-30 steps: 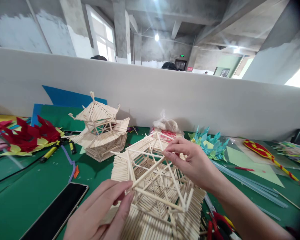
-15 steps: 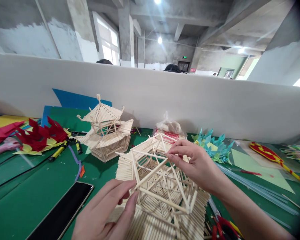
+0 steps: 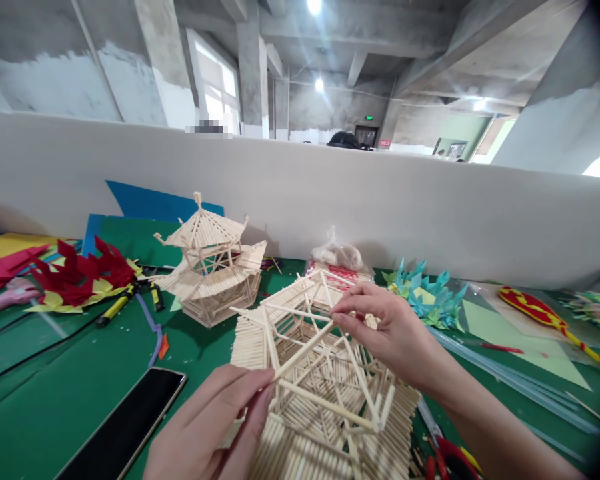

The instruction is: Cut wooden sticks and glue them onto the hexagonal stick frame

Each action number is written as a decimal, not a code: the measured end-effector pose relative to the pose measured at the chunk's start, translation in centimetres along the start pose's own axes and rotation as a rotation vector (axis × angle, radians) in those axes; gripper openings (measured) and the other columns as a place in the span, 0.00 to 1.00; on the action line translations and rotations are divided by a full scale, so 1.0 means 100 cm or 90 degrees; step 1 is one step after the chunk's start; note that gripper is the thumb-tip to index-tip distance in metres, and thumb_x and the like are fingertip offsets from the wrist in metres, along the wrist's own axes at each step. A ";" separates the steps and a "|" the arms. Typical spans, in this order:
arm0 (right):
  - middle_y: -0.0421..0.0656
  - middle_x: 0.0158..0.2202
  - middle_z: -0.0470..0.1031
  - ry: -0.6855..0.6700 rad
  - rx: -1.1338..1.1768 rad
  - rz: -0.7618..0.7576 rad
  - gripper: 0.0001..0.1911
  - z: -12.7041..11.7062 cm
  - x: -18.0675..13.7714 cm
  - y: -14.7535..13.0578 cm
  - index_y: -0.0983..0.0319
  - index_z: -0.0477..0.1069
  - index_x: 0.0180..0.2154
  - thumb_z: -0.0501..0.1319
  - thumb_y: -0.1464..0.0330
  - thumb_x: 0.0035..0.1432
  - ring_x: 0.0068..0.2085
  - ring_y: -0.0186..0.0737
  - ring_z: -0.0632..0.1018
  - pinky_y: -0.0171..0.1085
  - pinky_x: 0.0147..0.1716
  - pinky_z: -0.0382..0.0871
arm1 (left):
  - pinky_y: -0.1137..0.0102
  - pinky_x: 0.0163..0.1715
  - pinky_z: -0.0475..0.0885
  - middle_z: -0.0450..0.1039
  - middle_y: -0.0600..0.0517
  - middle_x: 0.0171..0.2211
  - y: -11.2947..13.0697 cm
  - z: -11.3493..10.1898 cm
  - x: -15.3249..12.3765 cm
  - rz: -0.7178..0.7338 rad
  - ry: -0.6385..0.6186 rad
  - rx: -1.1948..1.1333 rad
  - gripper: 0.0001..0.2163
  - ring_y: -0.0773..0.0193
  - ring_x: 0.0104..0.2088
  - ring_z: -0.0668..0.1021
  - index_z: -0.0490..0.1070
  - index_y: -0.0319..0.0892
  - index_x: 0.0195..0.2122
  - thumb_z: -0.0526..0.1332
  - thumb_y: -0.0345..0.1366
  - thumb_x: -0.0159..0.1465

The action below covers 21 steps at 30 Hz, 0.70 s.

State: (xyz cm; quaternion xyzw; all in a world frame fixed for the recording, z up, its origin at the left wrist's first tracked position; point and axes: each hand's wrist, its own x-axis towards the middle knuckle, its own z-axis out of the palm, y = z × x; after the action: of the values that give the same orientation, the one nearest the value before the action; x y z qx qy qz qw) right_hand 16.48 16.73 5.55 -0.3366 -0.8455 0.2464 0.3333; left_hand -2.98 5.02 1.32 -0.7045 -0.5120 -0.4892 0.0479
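Note:
A thin wooden stick slants across the open top of a pavilion model built from many such sticks. My left hand pinches the stick's near left end between thumb and forefinger. At its far right end, the thumb and fingertips of my right hand are closed on it. Below the stick, the model's lattice frame and slatted skirt roof show; the hands hide parts of its left and right sides. Whether the stick rests on the frame, I cannot tell.
A second stick pavilion with a pointed roof stands behind left. A phone lies front left, red-handled scissors front right. Red paper petals, a teal paper flower and clear glue sticks lie around. A white partition runs behind.
My left thumb and forefinger, slightly apart before, have come together on the stick's near end. My right hand keeps its pinch at the far end, almost unmoved.

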 end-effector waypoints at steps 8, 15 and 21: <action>0.40 0.33 0.72 -0.007 -0.001 -0.010 0.06 -0.001 0.000 -0.002 0.57 0.74 0.33 0.59 0.70 0.55 0.34 0.36 0.72 0.37 0.32 0.65 | 0.79 0.30 0.70 0.72 0.55 0.33 0.002 -0.001 0.000 -0.003 -0.007 0.002 0.08 0.71 0.32 0.74 0.69 0.45 0.39 0.57 0.29 0.59; 0.39 0.33 0.71 -0.019 -0.001 -0.011 0.06 -0.002 -0.001 -0.003 0.56 0.74 0.32 0.59 0.71 0.54 0.34 0.35 0.72 0.37 0.33 0.65 | 0.81 0.33 0.70 0.72 0.55 0.34 0.003 -0.002 0.001 0.001 -0.011 -0.008 0.08 0.73 0.33 0.74 0.69 0.43 0.39 0.56 0.28 0.59; 0.39 0.33 0.71 -0.011 0.005 -0.011 0.06 -0.001 -0.001 -0.001 0.56 0.74 0.32 0.59 0.70 0.55 0.34 0.35 0.72 0.37 0.33 0.65 | 0.81 0.34 0.71 0.72 0.54 0.35 0.002 -0.005 -0.002 0.023 -0.047 0.026 0.10 0.72 0.34 0.75 0.67 0.43 0.41 0.56 0.27 0.59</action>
State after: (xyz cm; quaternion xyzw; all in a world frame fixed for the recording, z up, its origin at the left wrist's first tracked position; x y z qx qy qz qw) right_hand 16.57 16.62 5.71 -0.3261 -0.8503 0.2495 0.3291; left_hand -3.20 4.51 1.55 -0.7300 -0.5104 -0.4516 0.0519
